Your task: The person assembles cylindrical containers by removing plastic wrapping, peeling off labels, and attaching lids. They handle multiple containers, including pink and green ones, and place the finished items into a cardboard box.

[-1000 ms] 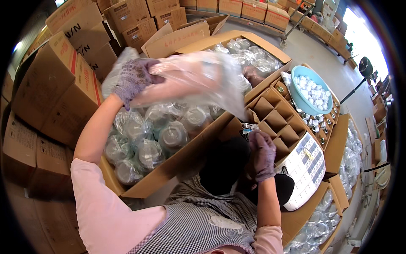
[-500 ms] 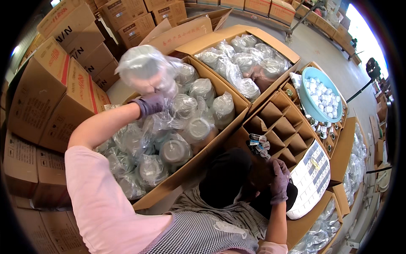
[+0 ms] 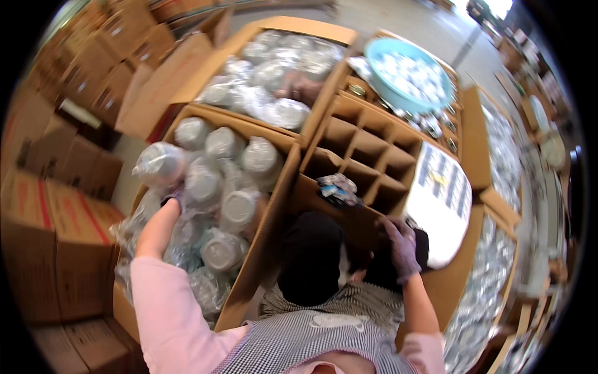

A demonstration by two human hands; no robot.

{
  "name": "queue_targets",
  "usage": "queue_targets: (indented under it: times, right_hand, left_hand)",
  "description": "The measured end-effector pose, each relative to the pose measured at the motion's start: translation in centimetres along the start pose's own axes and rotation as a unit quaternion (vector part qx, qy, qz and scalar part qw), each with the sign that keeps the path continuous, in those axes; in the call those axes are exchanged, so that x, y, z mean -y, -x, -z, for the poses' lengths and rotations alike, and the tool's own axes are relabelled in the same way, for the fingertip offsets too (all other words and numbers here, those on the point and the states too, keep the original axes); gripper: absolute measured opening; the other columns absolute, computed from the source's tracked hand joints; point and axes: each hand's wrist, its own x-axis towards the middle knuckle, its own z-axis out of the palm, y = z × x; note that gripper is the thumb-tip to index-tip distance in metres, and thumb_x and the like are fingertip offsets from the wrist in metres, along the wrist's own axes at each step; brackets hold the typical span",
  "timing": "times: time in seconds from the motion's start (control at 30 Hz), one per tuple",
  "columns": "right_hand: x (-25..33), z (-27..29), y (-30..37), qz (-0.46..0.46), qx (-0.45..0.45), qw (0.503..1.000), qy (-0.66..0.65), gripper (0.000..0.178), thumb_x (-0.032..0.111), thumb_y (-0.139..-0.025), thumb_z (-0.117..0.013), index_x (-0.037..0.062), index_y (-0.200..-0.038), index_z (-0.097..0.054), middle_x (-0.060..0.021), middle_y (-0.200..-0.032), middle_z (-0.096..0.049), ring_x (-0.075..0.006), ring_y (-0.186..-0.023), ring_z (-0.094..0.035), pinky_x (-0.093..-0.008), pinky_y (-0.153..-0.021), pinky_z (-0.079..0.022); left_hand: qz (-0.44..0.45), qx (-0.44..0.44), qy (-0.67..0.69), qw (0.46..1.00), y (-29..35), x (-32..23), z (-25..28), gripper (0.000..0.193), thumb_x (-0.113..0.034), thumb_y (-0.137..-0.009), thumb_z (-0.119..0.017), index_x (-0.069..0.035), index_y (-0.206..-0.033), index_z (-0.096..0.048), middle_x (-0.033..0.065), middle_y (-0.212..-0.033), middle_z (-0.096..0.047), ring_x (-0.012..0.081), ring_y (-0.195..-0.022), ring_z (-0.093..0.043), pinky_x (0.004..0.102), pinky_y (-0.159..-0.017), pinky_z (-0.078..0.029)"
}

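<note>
A single view is given, taken from the head and aimed steeply down over the chest. The open box of jars (image 3: 212, 206) and the divider box (image 3: 367, 156) are seen from close above. Straight edges are bent toward the rim, and a dark round border is left by the fisheye.

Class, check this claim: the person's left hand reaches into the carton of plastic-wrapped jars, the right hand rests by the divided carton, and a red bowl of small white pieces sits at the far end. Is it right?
One detail is wrong: the bowl is light blue, not red, as the head view shows. The rest holds: the left hand reaches into the carton of wrapped jars, and the right hand rests by the divided carton.
</note>
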Motion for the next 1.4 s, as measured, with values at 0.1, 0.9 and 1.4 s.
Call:
queue_targets:
  times: [0.1, 0.9, 1.4]
  right_hand:
    - [-1.5, 0.0, 0.4, -0.003, 0.016, 0.999, 0.04, 0.025, 0.022, -0.098, -0.058, 0.0019, -0.109, -0.068, -0.0053, -0.102, -0.07, -0.0119, -0.095, -0.062, -0.0263, -0.087, -0.049]
    - [-3.3, 16.6, -8.9, -0.006, -0.125, 0.854, 0.505, 0.054, 0.035, -0.093, -0.056, 0.0114, -0.14, -0.047, -0.0144, -0.146, -0.047, -0.0342, -0.133, -0.046, -0.0468, -0.108, -0.04]
    - [-10.1, 23.7, -20.5, 0.022, -0.116, 0.782, 0.612, 0.04, 0.02, -0.093, -0.051, 0.0138, -0.132, -0.057, -0.0117, -0.133, -0.056, -0.0289, -0.127, -0.051, -0.0503, -0.108, -0.035]
  left_hand:
    - [0.01, 0.041, 0.049, 0.998, 0.1, -3.6, -2.1, 0.04, -0.032, -0.099, -0.045, -0.006, -0.124, -0.063, 0.0122, -0.118, -0.067, 0.027, -0.108, -0.06, 0.041, -0.093, -0.047]
    - [-0.297, 0.351, 0.252, 0.851, 17.8, -62.4, -7.9, 0.057, -0.028, -0.096, -0.063, 0.003, -0.14, -0.046, 0.0136, -0.114, -0.064, 0.0213, -0.094, -0.065, 0.0332, -0.082, -0.055]
    - [-0.356, 0.195, 0.207, 0.89, 9.7, -73.7, -25.6, 0.117, -0.013, -0.052, -0.095, -0.007, -0.152, -0.033, 0.0173, -0.132, -0.062, 0.0234, -0.118, -0.061, 0.0323, -0.102, -0.047]
